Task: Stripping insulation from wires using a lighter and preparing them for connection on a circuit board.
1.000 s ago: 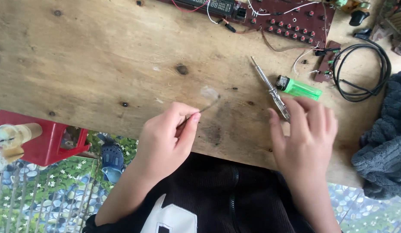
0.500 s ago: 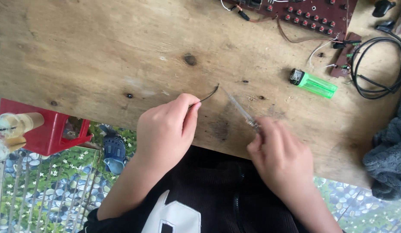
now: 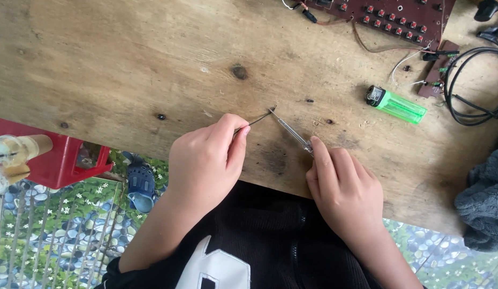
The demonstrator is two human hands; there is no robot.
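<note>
My left hand (image 3: 206, 160) pinches a thin dark wire (image 3: 258, 119) between thumb and forefinger, its free end pointing up and right. My right hand (image 3: 342, 187) grips a slim clear-handled screwdriver (image 3: 291, 131) with the forefinger laid along the shaft. The screwdriver's tip meets the wire's end over the wooden table (image 3: 126, 69). Both hands rest near the table's front edge.
A green lighter (image 3: 396, 104) lies right of the hands. A dark red circuit board (image 3: 398, 16) with small buttons, thin wires and a coiled black cable (image 3: 473, 85) sit at the back right. A grey cloth (image 3: 484, 203) lies at right. A red stool (image 3: 51, 160) stands below left.
My right hand picked the screwdriver up from beside the lighter and drew it down and left. Its tip now touches the wire end in my left hand.
</note>
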